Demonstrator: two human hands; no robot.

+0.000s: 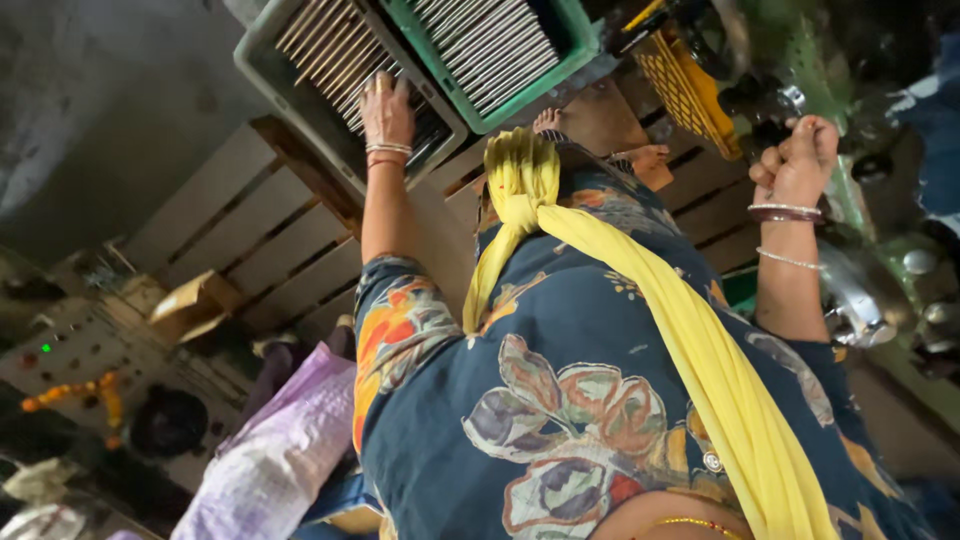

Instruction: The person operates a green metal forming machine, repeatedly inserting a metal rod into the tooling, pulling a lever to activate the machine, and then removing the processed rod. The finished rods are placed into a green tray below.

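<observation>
Partly blurred, left hand (386,108) touches rods (340,55); right hand (800,158) fisted.

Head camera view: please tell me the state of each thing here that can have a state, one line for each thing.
Left hand: open, resting flat on the rods in the grey crate.
Right hand: closed in a fist, raised near the green machine; what it grips cannot be told.
Grey plastic crate: open-topped, filled with thin metal rods.
Green plastic crate: open-topped, filled with thin metal rods.
Yellow scarf: knotted, draped over the patterned garment.

A grey concrete floor (90,110) lies under a wooden slatted pallet (250,240); green machinery (850,200) stands beside, dimly lit.
</observation>
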